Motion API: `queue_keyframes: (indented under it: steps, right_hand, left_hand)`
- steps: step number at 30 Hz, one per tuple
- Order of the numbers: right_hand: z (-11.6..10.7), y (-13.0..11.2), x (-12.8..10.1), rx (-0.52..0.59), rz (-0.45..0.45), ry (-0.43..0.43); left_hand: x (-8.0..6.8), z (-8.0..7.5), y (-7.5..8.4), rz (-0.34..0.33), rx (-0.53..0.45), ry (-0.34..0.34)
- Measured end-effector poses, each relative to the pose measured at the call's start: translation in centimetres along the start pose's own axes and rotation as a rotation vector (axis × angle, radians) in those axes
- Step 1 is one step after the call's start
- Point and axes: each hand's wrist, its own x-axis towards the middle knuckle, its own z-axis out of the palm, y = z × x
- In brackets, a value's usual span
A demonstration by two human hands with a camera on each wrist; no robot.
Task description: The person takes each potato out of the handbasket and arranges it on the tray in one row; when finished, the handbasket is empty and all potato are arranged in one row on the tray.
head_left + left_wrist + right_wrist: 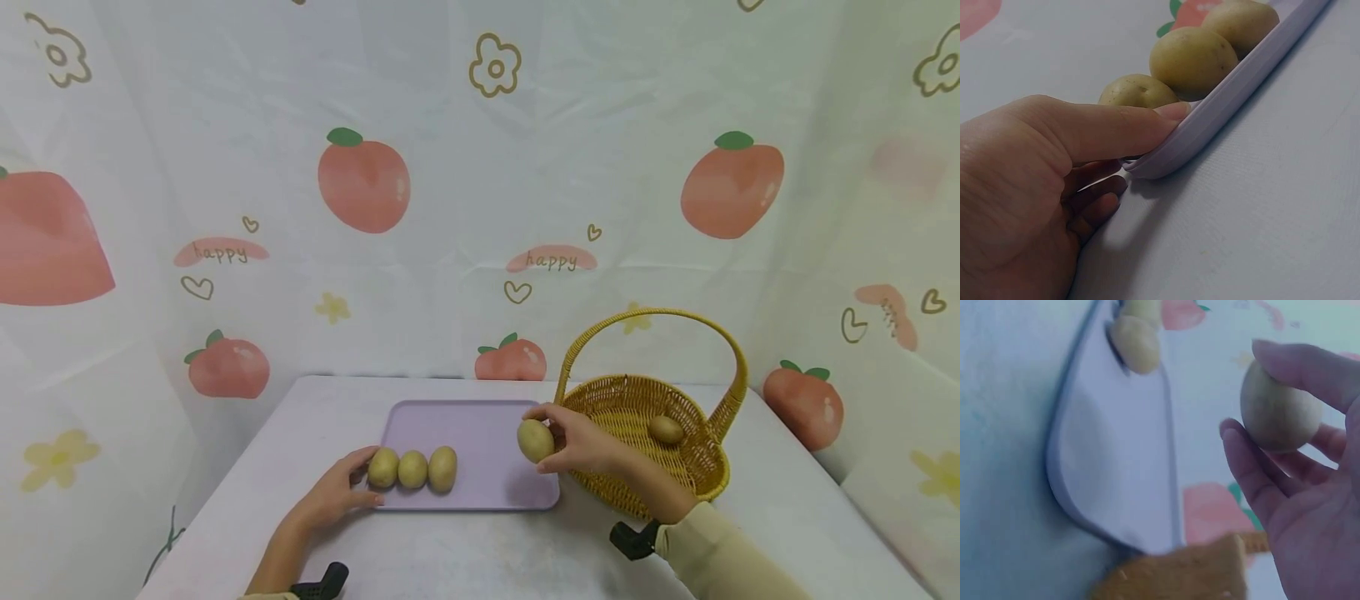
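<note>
Right now, per part:

Right hand: the right hand [581, 442] pinches a potato [535, 441] between thumb and fingertips, fingers curled round it; the wrist view shows the same potato [1280, 412] cradled in the fingers [1254, 475], clear of any surface.

Held potato, place: it hangs over the right edge of the lilac tray [480, 425], between the tray and the wicker basket [697, 475], just beside the basket's near rim.

Left hand: the left hand [333, 496] lies on the table [465, 558] at the tray's front left corner. In the wrist view the thumb [1122, 128] lies straight along the tray rim [1222, 115] and touches it, while the other fingers [1094, 200] curl loosely under the corner; nothing is gripped.

Row on tray: three potatoes [412, 469] sit side by side near the tray's front left, touching or nearly so; the leftmost [383, 468] is just beside the left hand's fingertips. Whether fingertip and potato touch, I cannot tell.

Basket: yellow woven, with a tall arched handle [652, 317], standing on the table just right of the tray. One small potato [666, 429] lies inside it, toward the back.

Tray: flat on the table, its middle and right part bare.

Backdrop: a white cloth [480, 167] printed with peaches, flowers and the word "happy" hangs behind and to both sides of the table.

Sleeve: a pale beige sleeve [720, 550] covers the right forearm.
</note>
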Motion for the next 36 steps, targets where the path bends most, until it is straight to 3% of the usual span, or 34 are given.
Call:
queue_keyframes:
  steps: [5,11,18,30,36]
  right_hand:
    - [2.5,0.3,1.9,-0.091,-0.008,0.064]
    - [5.6,1.4,4.2,-0.114,0.039,0.115]
    - [8.7,3.1,6.0,-0.159,0.105,0.110]
    - [10.5,4.0,6.9,-0.249,0.129,0.135]
    - [10.5,4.3,6.4,-0.267,0.139,0.135]
  left_hand:
    - [0.0,0.0,0.0,-0.029,-0.004,0.005]
    - [0.0,0.0,0.0,-0.040,-0.005,0.014]
    - [0.1,0.0,-0.3,-0.024,-0.012,0.007]
    - [0.2,0.1,0.0,-0.056,-0.008,0.020]
    - [0.0,0.0,0.1,-0.022,-0.005,0.006]
